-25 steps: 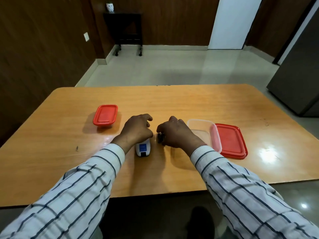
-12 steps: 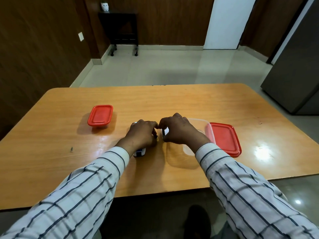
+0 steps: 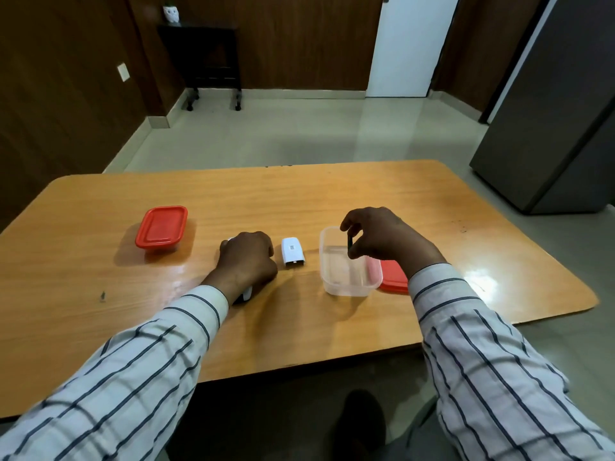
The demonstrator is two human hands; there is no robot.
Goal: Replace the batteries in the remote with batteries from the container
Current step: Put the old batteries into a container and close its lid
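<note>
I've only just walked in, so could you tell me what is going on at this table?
A person is changing a remote's batteries. The left hand pins the remote to the table, and its white battery cover lies off beside it. The right hand pinches a dark battery over the open clear container, whose red lid lies behind it. Another red-lidded container sits closed at left.

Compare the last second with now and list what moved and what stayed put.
The right hand left the remote and swung right, now pinching a dark battery above the open clear container. The white battery cover, hidden before, lies bare on the table. The left hand stays on the remote. Both red lids look unmoved.
</note>
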